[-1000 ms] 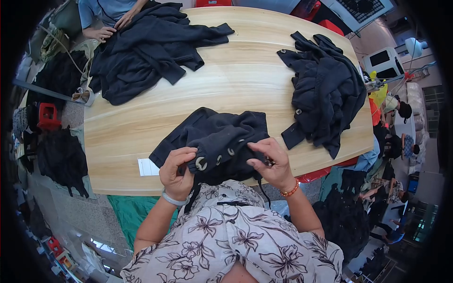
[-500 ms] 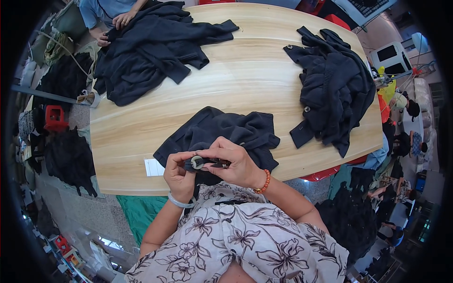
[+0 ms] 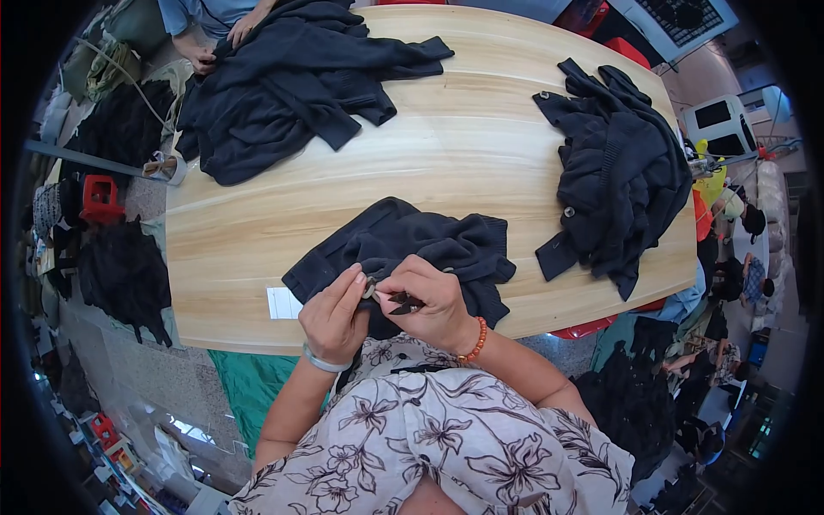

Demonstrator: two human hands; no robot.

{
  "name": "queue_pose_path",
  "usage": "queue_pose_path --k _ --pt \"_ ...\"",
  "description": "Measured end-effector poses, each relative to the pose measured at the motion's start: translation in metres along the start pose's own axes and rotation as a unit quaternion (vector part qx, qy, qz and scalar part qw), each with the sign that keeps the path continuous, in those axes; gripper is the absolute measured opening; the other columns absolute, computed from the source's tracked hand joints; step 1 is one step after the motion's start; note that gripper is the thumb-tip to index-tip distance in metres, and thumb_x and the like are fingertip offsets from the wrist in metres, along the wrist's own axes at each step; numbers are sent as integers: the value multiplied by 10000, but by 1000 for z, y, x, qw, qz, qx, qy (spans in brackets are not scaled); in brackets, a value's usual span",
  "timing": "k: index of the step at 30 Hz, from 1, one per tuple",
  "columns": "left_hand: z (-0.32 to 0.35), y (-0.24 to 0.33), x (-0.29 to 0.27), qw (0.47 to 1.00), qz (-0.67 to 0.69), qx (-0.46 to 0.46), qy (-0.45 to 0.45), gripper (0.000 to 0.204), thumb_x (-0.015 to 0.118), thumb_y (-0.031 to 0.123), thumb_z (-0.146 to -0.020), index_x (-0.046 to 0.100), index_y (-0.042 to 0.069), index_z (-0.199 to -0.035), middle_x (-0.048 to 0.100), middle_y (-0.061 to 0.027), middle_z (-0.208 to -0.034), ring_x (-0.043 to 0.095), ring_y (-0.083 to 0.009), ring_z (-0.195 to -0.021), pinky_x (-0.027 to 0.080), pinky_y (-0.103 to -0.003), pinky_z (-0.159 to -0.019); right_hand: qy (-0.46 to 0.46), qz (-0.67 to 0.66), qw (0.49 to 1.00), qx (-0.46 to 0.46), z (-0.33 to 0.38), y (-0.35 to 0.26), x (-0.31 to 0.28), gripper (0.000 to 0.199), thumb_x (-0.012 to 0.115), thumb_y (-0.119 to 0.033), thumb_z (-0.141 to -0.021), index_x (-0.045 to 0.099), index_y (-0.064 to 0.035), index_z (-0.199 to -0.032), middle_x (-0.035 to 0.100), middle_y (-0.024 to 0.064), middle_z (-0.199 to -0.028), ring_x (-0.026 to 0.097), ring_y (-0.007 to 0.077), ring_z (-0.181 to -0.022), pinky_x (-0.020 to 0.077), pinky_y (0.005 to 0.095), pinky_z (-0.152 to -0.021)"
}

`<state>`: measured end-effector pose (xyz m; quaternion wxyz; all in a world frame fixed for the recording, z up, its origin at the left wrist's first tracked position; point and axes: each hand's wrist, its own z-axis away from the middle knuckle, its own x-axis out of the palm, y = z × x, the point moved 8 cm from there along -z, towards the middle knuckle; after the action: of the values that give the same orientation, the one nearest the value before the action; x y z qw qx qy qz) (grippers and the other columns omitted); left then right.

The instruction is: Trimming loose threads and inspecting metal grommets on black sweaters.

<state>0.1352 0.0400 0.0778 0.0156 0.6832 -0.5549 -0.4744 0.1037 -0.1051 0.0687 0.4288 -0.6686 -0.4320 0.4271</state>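
Observation:
A dark navy knitted cardigan [image 3: 412, 232] lies bunched at the table's near edge, partly drawn up toward my body. My left hand [image 3: 333, 316] is closed on its edge, with the fingertips against a pale round button [image 3: 370, 288]. Tucked in my right hand [image 3: 436, 302] is a small dark pointed tool, seemingly thread snips [image 3: 405, 303], with its tips by the palm. The right thumb and forefinger pinch close beside the button; any thread between them is too fine to make out.
A white paper slip [image 3: 283, 303] lies left of the cardigan on the wooden table [image 3: 232, 257]. Another dark buttoned garment [image 3: 622, 163] is heaped at the right. At the far left, a co-worker's hands [image 3: 245, 30] handle a dark garment [image 3: 283, 94]. A red stool [image 3: 100, 199] stands beyond the table.
My left fingers have shifted from beside the button to cover its left side. My right fingertips have drawn back slightly right and down, showing more of the snips. The view has shifted slightly.

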Motion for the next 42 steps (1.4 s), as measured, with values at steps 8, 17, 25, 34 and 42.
queue_pose_path --k 8,17,25,34,42 --pt "13 -19 13 962 214 -160 63 324 611 -110 -756 666 -41 -1068 699 -190 -1025 694 -278 -920 534 -303 -826 -41 0 999 -25 -10 -8 2 165 755 -6 -731 658 -20 -863 585 45 -801 562 84 -611 439 212 -524" --pt "17 -25 10 939 269 -196 88 289 605 -97 -780 662 -49 -1060 701 -179 -1018 688 -269 -943 517 -314 -867 -147 99 979 104 -7 -18 -24 382 674 -114 -871 555 -21 -1222 502 94 -876 524 184 -686 446 295 -614" --pt "10 -15 10 949 259 -163 75 327 602 -118 -751 663 -44 -1064 697 -192 -1028 689 -278 -947 528 -321 -866 -192 161 967 38 3 -23 -15 252 662 -162 -890 572 1 -1060 581 146 -782 594 300 -660 464 356 -598" --pt "8 -5 8 969 225 -92 52 377 614 -116 -728 659 -24 -1090 694 -205 -1043 696 -300 -932 549 -320 -832 -241 174 950 96 10 -17 -8 225 615 -221 -932 540 -24 -1011 581 167 -696 598 364 -612 449 400 -544" --pt "9 -6 11 962 254 -90 50 361 631 -105 -742 657 -23 -1093 695 -204 -1041 694 -298 -948 547 -322 -839 -253 153 950 102 12 -18 -12 224 598 -223 -943 538 -21 -1019 580 174 -703 594 374 -621 449 406 -551"
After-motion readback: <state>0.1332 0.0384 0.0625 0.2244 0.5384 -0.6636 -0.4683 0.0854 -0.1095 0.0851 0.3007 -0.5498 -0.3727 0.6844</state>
